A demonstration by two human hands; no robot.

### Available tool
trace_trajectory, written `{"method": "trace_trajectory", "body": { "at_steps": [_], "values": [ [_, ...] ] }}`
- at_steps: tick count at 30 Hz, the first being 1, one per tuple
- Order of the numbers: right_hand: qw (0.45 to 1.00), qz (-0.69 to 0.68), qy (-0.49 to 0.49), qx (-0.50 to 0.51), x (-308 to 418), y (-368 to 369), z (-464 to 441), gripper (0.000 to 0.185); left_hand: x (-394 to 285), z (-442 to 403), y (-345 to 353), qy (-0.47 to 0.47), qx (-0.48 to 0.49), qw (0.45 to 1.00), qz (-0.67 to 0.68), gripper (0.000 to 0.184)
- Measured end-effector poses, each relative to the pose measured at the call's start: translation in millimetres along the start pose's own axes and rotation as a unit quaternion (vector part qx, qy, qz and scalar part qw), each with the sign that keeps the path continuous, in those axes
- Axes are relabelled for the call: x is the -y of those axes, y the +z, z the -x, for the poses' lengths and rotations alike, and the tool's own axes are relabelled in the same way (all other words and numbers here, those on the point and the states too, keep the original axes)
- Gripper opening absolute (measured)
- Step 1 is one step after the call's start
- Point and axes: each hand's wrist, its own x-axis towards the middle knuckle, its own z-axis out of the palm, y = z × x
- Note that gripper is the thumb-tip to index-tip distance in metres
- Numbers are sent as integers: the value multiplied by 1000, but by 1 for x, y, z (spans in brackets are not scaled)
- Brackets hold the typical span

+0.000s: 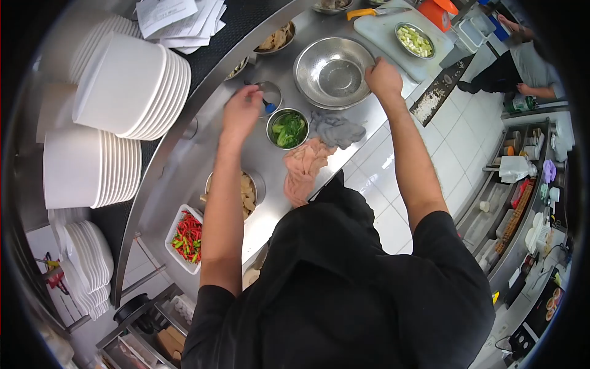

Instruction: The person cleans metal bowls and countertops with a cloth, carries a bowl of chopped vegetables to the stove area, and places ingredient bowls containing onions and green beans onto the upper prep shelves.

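My right hand [384,79] grips the right rim of a wide, empty steel bowl [335,74] on the steel counter. My left hand [243,111] is beside a small round container [269,95] with something blue at its edge; its fingers are bent together, and whether they hold anything is too small to tell. Between my hands stands a small steel bowl of green leaves [287,128]. A grey cloth [338,129] and a pinkish cloth [305,166] lie crumpled near the counter's front edge.
Stacked white dishes [132,86] and papers [181,21] sit on the shelf at left. Red chillies [187,237] fill a white tray. A cutting board [381,34] holds a knife [376,12] and a bowl of chopped greens [415,40]. Another person [528,64] is at upper right.
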Motion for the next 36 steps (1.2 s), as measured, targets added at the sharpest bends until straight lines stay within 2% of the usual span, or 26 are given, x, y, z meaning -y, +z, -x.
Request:
{"method": "trace_trajectory", "body": {
  "at_steps": [3,6,7,10,14,17,20,22,23,26,27,30,31,33,35,36],
  "values": [
    [995,-89,-41,-21,-13,-16,-21,35,-4,-33,46,5,30,999,-27,41],
    [968,-246,54,-10,-16,-57,-25,34,-30,-55,75,26,39,991,-125,47],
    [949,-307,54,-35,-22,-58,-29,34,-32,-65,89,22,34,987,-155,48],
    [924,-375,59,-35,-36,-62,-35,33,-36,-81,114,-12,57,970,-236,49],
    [915,-399,53,3,-44,-44,-35,30,-45,-87,125,-59,87,947,-304,45],
    [910,-407,69,43,-38,-37,-21,30,-65,-88,125,-46,77,941,-326,45],
    [900,-425,68,65,-32,-34,-20,29,-47,-108,127,-20,93,981,-169,41],
    [906,-413,48,85,-21,-44,-20,30,-75,-89,104,-44,113,992,-47,38],
    [908,-407,36,94,-15,-50,-20,31,-86,-80,93,-54,122,991,15,37],
    [939,-335,-69,44,4,-63,-19,42,-57,-80,62,-119,139,963,200,34],
    [944,-310,-107,27,12,-66,-19,46,-59,-74,49,-119,110,965,204,35],
    [888,-442,-123,-36,39,-63,-13,53,-61,-39,3,-116,27,971,209,36],
    [893,-437,-98,-47,43,-68,-12,59,-52,-28,-14,-111,4,972,205,36],
    [917,-388,-55,-74,26,-33,-28,65,-15,-4,-54,-140,-42,970,195,35],
    [969,-180,-42,-166,-10,34,-39,72,39,27,-93,-192,-93,954,212,34],
    [985,-135,-27,-105,-23,49,-32,77,62,50,-111,-209,-123,942,232,33]
  ]
}}
